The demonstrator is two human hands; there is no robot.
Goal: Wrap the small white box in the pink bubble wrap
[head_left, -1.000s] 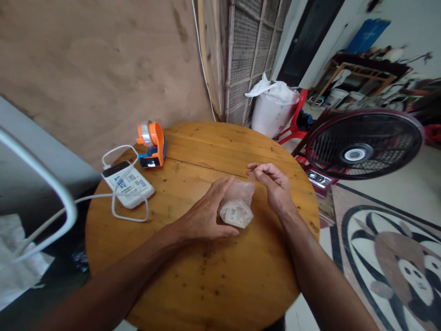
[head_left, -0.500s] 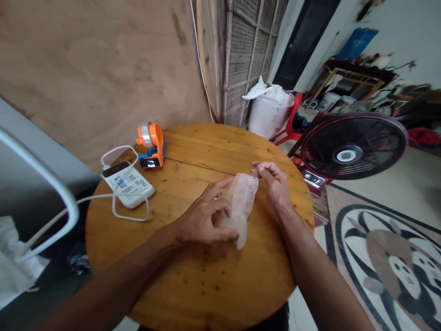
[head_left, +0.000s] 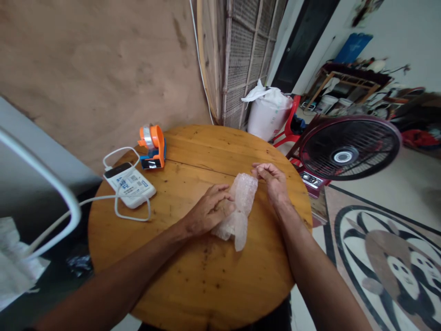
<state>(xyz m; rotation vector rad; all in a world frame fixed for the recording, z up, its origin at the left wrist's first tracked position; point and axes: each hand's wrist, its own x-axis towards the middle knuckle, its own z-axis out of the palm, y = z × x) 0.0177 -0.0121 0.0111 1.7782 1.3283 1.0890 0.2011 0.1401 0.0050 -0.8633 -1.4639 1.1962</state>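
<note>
Touching translucent, oblong bubble wrap [head_left: 245, 193] at its right, the left grip [head_left: 206, 211] spreads loosely; the right grip [head_left: 276, 184] looks pinched, contents unclear.

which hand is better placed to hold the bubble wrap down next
Probably the left hand: its fingers lie over the left side of the bubble wrap. The right hand is by the far corner, and whether it grips anything is unclear.
</note>
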